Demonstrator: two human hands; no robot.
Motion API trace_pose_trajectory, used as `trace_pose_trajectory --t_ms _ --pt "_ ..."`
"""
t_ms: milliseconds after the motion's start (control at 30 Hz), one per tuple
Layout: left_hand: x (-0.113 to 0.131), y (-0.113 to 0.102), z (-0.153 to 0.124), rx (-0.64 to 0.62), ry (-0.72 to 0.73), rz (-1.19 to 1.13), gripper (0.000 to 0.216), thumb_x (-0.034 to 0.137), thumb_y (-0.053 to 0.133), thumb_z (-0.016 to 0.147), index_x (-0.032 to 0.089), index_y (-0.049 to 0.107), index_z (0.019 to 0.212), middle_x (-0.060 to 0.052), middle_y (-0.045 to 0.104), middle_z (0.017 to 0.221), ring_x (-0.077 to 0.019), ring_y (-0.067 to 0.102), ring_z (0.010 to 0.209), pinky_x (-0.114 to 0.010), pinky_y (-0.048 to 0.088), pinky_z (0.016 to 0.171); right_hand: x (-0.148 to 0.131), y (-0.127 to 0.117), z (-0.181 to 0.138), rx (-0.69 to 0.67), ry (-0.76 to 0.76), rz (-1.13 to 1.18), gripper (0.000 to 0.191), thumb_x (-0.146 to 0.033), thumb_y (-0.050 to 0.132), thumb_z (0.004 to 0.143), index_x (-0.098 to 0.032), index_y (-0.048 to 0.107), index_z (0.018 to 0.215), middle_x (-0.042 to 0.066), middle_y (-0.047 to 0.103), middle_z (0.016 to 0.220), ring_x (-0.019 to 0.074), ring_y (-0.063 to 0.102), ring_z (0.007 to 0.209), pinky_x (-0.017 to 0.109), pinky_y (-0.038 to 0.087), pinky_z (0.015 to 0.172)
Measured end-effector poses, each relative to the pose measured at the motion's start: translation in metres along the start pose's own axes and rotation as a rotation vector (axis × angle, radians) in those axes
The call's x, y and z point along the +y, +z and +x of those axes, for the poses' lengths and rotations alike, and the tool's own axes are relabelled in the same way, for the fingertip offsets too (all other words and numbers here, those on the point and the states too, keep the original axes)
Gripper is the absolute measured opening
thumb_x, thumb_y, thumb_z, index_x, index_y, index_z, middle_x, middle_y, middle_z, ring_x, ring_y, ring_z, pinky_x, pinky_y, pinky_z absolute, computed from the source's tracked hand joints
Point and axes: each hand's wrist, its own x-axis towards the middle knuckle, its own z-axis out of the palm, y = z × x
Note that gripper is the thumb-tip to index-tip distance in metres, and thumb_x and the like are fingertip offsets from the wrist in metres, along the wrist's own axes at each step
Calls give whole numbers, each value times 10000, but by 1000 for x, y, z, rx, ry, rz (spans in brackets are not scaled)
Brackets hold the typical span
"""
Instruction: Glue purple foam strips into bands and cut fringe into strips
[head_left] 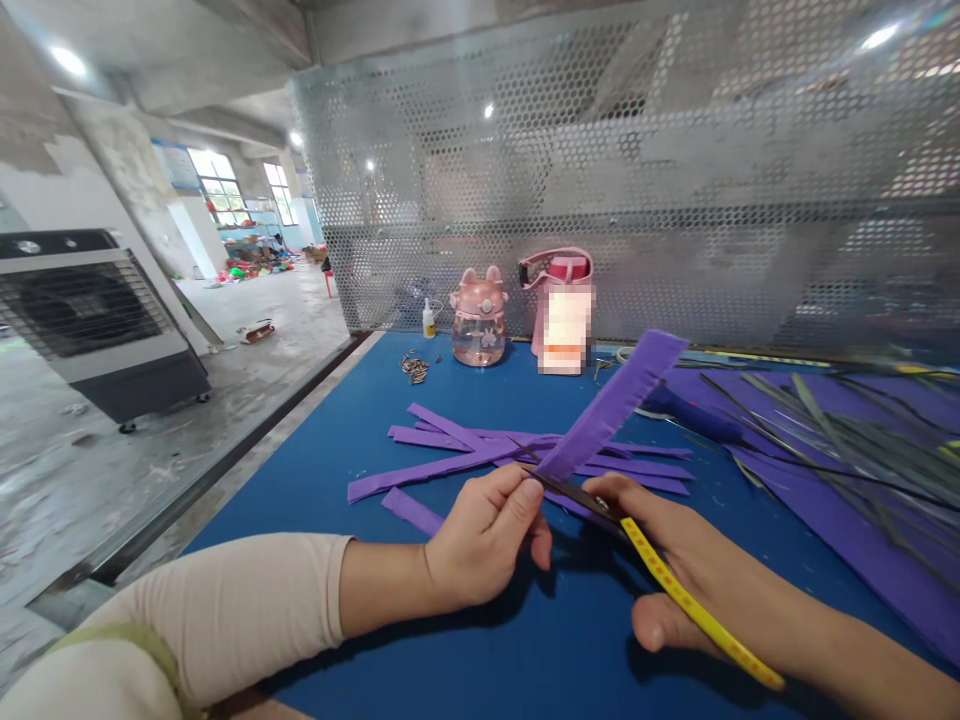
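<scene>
Between thumb and fingers, my left hand [491,530] pinches the lower end of a purple fabric strip [615,400], which slants up to the right. My right hand [682,565] is closed round a pair of scissors [581,495], with its blades at the strip beside my left fingertips. The scissors' handles are mostly hidden by the hand. A piece of yellow measuring tape [694,605] runs from near the pivot along my right hand. Several purple strips [420,470] lie crossed on the blue table [315,490] behind my hands.
A small pile of thin bits [414,368], a small glue bottle [428,320], a pink drinking jar [478,325] and a pink bottle [566,320] stand along the back. Purple fabric [817,530] with dark green strands covers the right. An air cooler [97,320] stands left.
</scene>
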Motion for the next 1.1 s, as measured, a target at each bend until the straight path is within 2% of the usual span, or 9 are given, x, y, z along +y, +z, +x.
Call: trace_pose_trajectory --t_ms 133,233,367,467,600,733,900,1100 --pt "-1 0 -1 0 -5 -34 460 584 395 916 154 544 981 35 524 526 -82 465 487 -190 336 492 -2 -1 0 -7 -36 31 841 -691 733 564 -264 500 1249 43 631 1039 273 621 935 354 524 810" --pt "3 2 -2 21 4 -11 460 585 390 917 157 550 974 28 539 547 -82 453 484 -191 336 485 -4 -2 2 16 -60 40 808 -671 756 546 -260 542 1207 49 635 1041 281 620 952 357 519 832" --pt "11 5 -4 23 1 13 432 551 404 921 150 563 893 -14 617 674 -78 461 512 -191 362 488 -2 0 3 33 -43 26 827 -721 701 576 -232 531 1220 86 634 1106 294 623 1000 380 509 880" --pt "14 6 -5 30 8 45 381 492 413 937 149 568 876 8 587 605 -74 457 503 -186 367 510 0 2 1 78 -16 -11 825 -761 641 605 -225 538 1223 96 634 1123 296 623 991 381 518 855" --pt "11 5 -3 41 4 54 392 503 404 937 152 557 853 41 517 502 -78 458 469 -192 370 524 -3 1 0 72 16 -60 741 -738 626 650 -226 579 1184 72 662 1005 275 632 893 365 534 776" --pt "9 4 -2 63 -8 56 417 535 398 930 156 547 840 33 536 507 -80 450 465 -199 359 522 -9 0 3 65 12 -52 749 -742 634 636 -220 599 1172 77 668 988 275 635 871 364 534 755" --pt "8 3 -3 42 23 94 423 531 401 933 154 551 814 21 561 523 -80 456 488 -199 358 538 -9 1 5 58 -27 -31 756 -773 577 657 -220 604 1172 90 669 1037 284 642 924 397 520 842" --pt "9 4 -4 51 -8 60 452 562 402 922 149 583 883 14 573 542 -71 398 442 -197 304 471 -7 3 3 111 -52 -76 776 -800 559 640 -212 617 1143 85 681 992 283 659 893 369 547 780"
